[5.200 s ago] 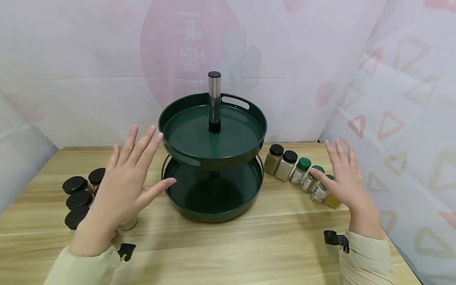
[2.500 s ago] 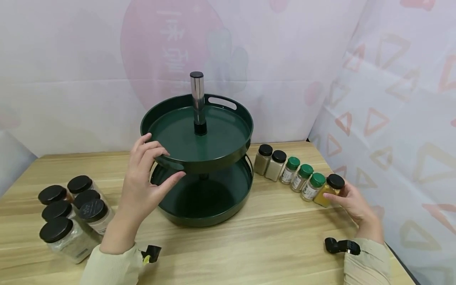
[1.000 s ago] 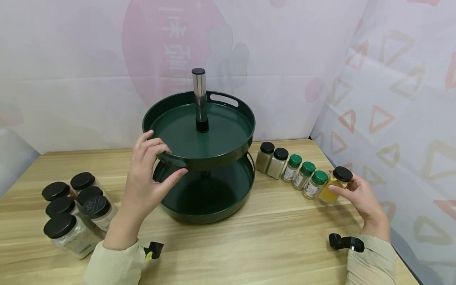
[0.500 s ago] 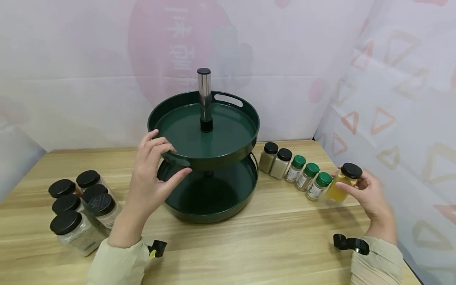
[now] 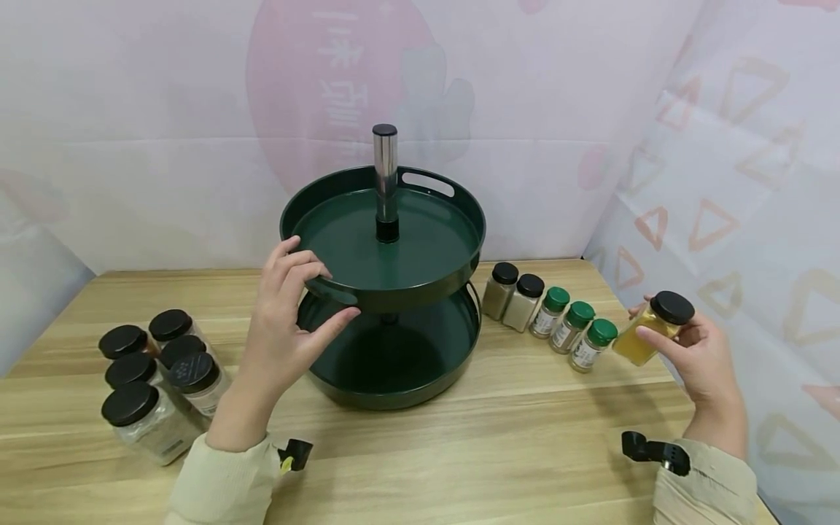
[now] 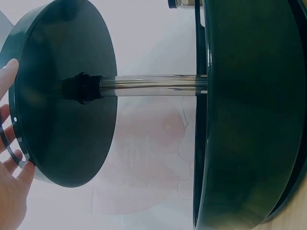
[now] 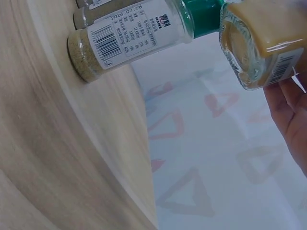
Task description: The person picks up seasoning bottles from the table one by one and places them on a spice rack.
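My left hand (image 5: 278, 335) grips the near-left rim of the upper tray of a dark green two-tier tray stand (image 5: 387, 273), at its handle slot. In the left wrist view, fingertips (image 6: 9, 72) show at the slotted rim of that tier (image 6: 72, 139). My right hand (image 5: 712, 364) holds a square glass spice jar (image 5: 635, 345) of yellow powder with a black lid. It is tilted and raised above the table at the right. The right wrist view shows the base of the yellow jar (image 7: 268, 38) off the wood, beside a green-capped spice bottle (image 7: 129, 38).
Three green-capped bottles (image 5: 586, 355) and two black-lidded jars (image 5: 520, 310) stand in a slanting row right of the stand. Several larger black-lidded jars (image 5: 160, 430) cluster at the left. A printed cloth (image 5: 538, 95) hangs behind the wooden table (image 5: 472, 452).
Both hands hovered open at first. The left then took the upper tray's rim; the right grasped the yellow jar, lifted it off the table and moved it right, away from the row, tilting it.
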